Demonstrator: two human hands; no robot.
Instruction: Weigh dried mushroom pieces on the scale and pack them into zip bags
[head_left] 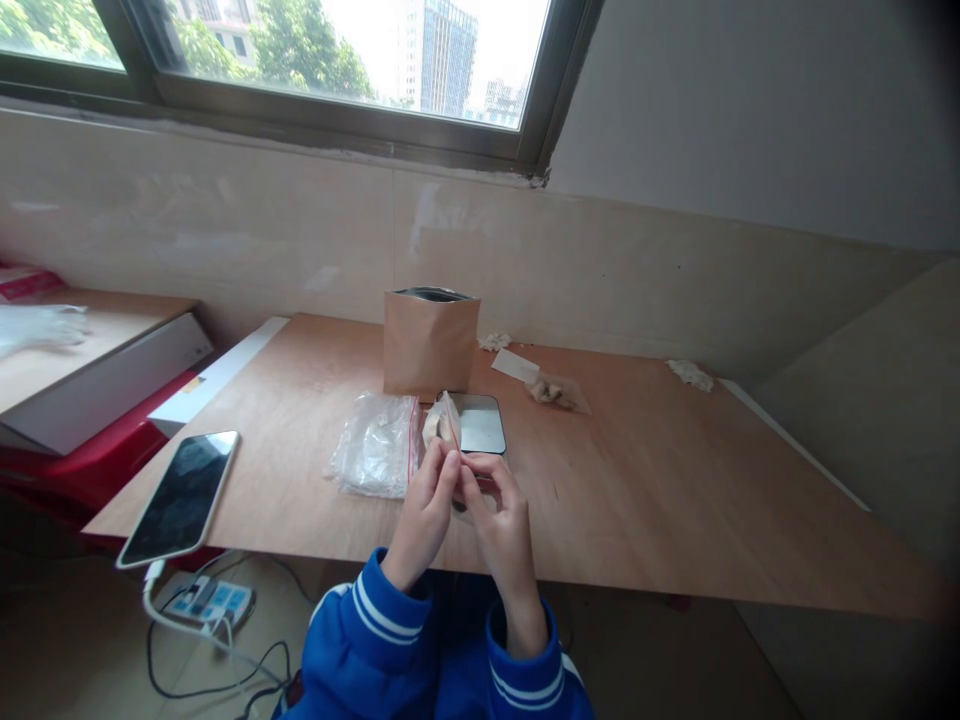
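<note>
My left hand (430,488) and my right hand (493,500) meet at the near middle of the table, fingers pinched on the top of a small clear zip bag (442,420). Pale pieces show inside that bag, and a red line runs along its edge. Just behind my right hand lies a small scale (482,424) with a silvery plate, partly hidden by the bag and fingers. Left of my hands rests a stack of clear plastic bags (376,445) with a red seal line. Behind them a brown paper pouch (431,342) stands upright, its top gaping.
A filled clear bag (556,392) and a white card (515,365) lie right of the pouch. White clumps (690,375) sit near the wall. A phone (180,500) overhangs the left table edge, its cable running to a power strip (210,598) below.
</note>
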